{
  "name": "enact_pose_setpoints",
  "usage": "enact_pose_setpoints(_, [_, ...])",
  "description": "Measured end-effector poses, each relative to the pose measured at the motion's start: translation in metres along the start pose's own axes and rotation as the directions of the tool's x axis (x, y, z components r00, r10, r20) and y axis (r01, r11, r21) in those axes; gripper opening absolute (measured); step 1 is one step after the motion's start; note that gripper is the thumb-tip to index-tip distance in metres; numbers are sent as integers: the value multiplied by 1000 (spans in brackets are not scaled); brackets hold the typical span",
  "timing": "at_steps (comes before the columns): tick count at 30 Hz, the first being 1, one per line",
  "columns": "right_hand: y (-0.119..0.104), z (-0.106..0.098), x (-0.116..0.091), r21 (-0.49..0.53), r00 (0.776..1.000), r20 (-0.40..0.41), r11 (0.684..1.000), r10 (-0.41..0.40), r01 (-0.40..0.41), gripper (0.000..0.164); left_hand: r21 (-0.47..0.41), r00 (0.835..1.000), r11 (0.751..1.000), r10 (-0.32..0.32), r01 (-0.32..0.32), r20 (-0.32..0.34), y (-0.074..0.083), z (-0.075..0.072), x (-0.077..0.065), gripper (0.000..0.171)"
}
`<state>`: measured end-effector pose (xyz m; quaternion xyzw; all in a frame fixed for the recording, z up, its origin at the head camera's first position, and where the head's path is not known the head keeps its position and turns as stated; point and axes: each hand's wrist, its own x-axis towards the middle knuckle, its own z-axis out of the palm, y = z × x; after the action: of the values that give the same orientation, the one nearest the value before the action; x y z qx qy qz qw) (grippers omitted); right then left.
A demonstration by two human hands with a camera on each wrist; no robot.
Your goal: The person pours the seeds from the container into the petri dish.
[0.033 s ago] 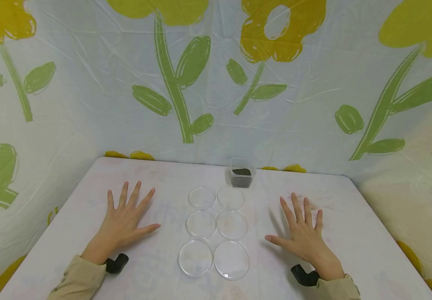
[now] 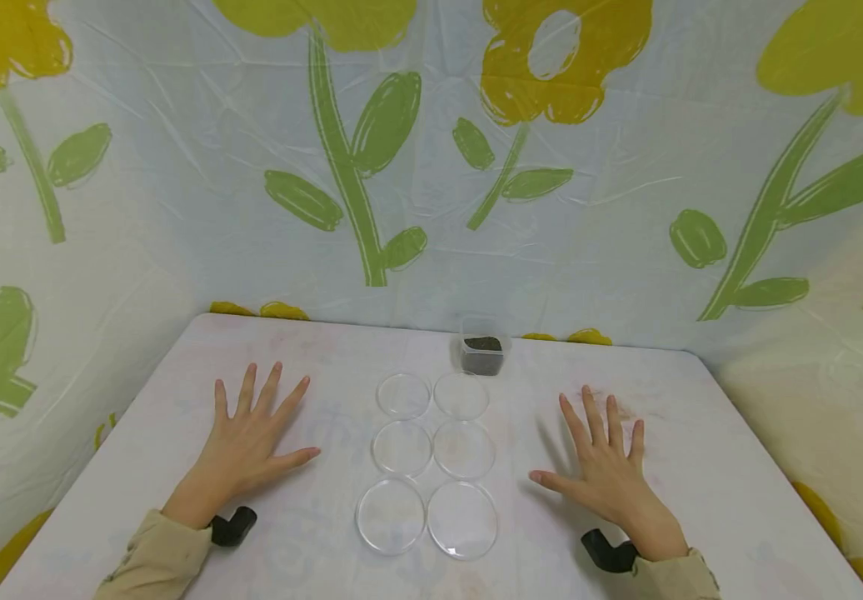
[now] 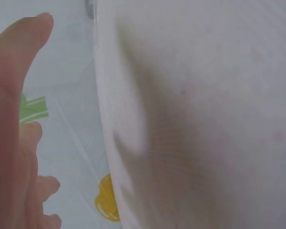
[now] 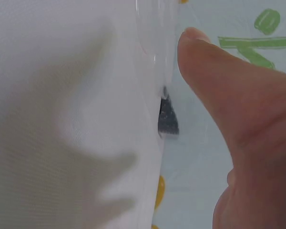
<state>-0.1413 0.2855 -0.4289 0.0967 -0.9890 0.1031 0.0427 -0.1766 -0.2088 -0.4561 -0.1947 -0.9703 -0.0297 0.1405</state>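
Note:
My left hand (image 2: 246, 450) is on the left side, palm down with its fingers spread and straight. On the right my right hand (image 2: 610, 479) is spread the same way. Both hold nothing; shadows under them in the wrist views show them raised off the table. Between the hands lie several clear round shallow dishes, like petri dishes, in two columns of three, such as the near left dish (image 2: 391, 517) and the near right dish (image 2: 463, 520). Behind them stands a clear plastic box (image 2: 482, 358) part filled with dark, soil-like material, also visible in the right wrist view.
A pale cloth covers the table (image 2: 311, 542), whose back edge meets a hanging cloth (image 2: 214, 167) printed with flowers. Similar cloth hangs at both sides. A black wrist piece (image 2: 233, 527) sits at the left cuff, and another black piece (image 2: 610, 552) at the right.

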Motion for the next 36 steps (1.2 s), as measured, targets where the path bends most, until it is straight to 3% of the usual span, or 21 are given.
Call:
enact_pose_setpoints(8, [0,1,0,6,1000,-1,1000,-8,8,115,-8,1000,1000,15,-15,-21,-1,0,-1,97])
enact_pose_setpoints(17, [0,-1,0,24,1000,-4,1000,-2,2,114,-4,1000,1000,15,-15,2,-2,0,1,97])
enact_pose_setpoints(24, [4,-6,5,89,1000,-31,996,2,1,104,-46,1000,999,19,-20,-16,-3,1,1,94])
enact_pose_setpoints(32, [8,-12,15,121,998,-70,993,-5,14,97,-191,998,980,42,-49,-40,-2,9,8,80])
enact_pose_setpoints(36, [8,-13,23,194,993,-114,980,-24,46,94,-326,999,944,46,-53,-29,-2,10,15,81])
